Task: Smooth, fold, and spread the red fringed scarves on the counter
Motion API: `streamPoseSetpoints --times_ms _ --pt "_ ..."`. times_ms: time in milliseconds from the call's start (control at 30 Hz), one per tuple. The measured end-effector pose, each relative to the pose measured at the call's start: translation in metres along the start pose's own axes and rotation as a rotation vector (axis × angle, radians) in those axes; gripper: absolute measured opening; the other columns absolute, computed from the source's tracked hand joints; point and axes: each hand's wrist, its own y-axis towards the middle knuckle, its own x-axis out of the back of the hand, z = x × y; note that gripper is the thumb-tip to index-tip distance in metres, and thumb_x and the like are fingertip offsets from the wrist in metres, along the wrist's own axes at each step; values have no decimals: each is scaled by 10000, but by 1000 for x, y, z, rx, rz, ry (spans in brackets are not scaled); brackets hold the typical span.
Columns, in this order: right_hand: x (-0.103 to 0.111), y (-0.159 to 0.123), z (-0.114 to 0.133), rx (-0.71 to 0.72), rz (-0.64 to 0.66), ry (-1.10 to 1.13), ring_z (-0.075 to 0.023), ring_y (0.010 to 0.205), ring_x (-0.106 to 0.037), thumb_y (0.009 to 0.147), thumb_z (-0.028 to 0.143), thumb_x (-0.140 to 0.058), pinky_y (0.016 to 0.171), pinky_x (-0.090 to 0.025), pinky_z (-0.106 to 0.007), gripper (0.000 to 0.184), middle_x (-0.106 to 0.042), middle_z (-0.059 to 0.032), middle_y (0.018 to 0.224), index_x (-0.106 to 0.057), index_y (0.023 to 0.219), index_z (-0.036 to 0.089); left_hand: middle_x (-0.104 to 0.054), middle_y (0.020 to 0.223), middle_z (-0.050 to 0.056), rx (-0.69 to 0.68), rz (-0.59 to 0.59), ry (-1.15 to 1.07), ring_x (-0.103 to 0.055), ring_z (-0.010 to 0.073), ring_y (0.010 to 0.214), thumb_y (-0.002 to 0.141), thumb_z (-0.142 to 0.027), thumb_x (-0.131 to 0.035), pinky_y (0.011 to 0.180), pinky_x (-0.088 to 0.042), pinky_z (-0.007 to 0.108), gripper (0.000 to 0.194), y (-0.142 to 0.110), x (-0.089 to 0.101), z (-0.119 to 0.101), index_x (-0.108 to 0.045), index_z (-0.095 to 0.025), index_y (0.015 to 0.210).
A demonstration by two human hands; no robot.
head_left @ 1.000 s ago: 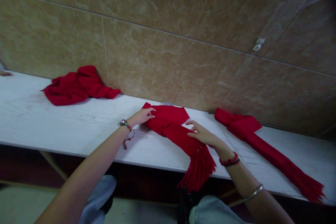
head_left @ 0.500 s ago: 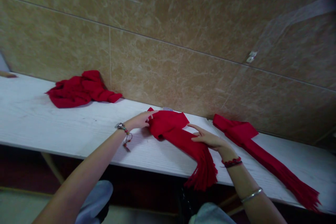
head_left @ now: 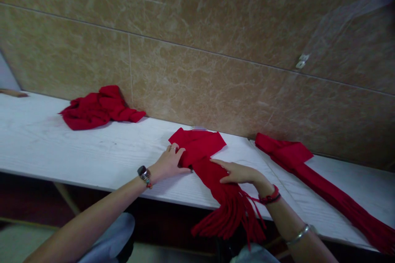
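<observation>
A marbled wall [head_left: 197,70] backs the white counter [head_left: 92,152]. The middle red scarf [head_left: 203,148] lies on that counter between the person's hands, its folded part close to the wall, its long axis slanting toward the person and to the right. Its fringe [head_left: 228,213] spills over the front edge. The right hand [head_left: 236,172] is nearer that fringe, loosely spread on the tail just above it, fingers pointing left across the cloth, gripping nothing visibly. The left hand [head_left: 171,162] is nearer the folds, at their left edge; its fingers bend over the fabric with the thumb apart, and whether they pinch it cannot be told. Smallest, a ring [head_left: 173,148] sits on a left finger.
</observation>
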Motion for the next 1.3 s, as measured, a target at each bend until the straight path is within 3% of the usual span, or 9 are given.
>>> streamPoseSetpoints --times_ms 133,200,300,367,433,667,867,1000,1300 --pt "12 -1 -22 -134 -45 -217 -198 688 -627 679 324 -639 738 -486 -346 691 -689 -26 815 -402 1323 247 -445 1115 178 109 -73 70 -451 312 1038 747 -548 -517 853 -397 413 555 -11 -3 -22 -480 -122 1101" --pt "21 4 -30 -148 -182 -294 -191 640 -618 714 305 -611 702 -486 -336 579 -679 -26 730 -474 1272 233 -457 1102 172 142 -62 78 -480 288 1004 795 -453 -493 812 -425 387 431 -10 -2 -30 -476 -130 1079" --pt "24 22 -40 -41 -422 -480 -228 938 -587 717 190 -590 855 -439 -369 497 -651 -94 1009 -526 1210 189 -477 1080 148 139 -12 130 -514 239 967 825 -223 -449 758 -457 332 275 -3 -1 -36 -463 -148 1089" --pt "18 36 -44 52 -472 -606 -238 1129 -478 714 136 -571 941 -384 -398 533 -535 -136 1221 -484 1240 156 -497 1054 129 117 15 208 -535 213 931 818 -104 -401 732 -469 310 289 3 1 -33 -464 -163 1094" --pt "8 47 -46 108 -464 -719 -240 1196 -414 736 123 -548 966 -361 -415 508 -478 -148 1285 -479 1239 145 -512 1052 118 108 24 293 -546 197 919 811 -33 -360 723 -476 296 333 6 5 -27 -472 -176 1091" --pt "-8 53 -45 150 -416 -870 -213 1019 -550 823 100 -427 886 -426 -336 347 -600 -128 1121 -579 1131 150 -544 1064 133 238 92 500 -560 213 937 837 -17 -311 712 -493 298 337 -1 24 -9 -508 -150 1075" --pt "-5 56 -56 161 -440 -866 -192 993 -548 824 66 -399 846 -446 -288 372 -601 -111 1089 -581 1132 171 -522 1110 130 78 82 488 -521 213 1013 826 -13 -351 796 -470 307 337 -4 17 -5 -513 -163 1080" --pt "-2 55 -58 157 -476 -841 -187 986 -554 814 29 -387 859 -436 -277 375 -615 -108 1064 -595 1102 150 -527 1083 109 100 105 465 -511 193 1022 827 -12 -345 797 -468 281 324 -5 20 -2 -512 -167 1057" --pt "0 55 -74 127 -538 -876 -179 919 -600 810 26 -403 800 -451 -268 309 -646 -117 1020 -610 1016 125 -524 1039 93 79 11 463 -487 204 999 790 -4 -392 796 -454 291 280 -1 23 7 -511 -159 991"
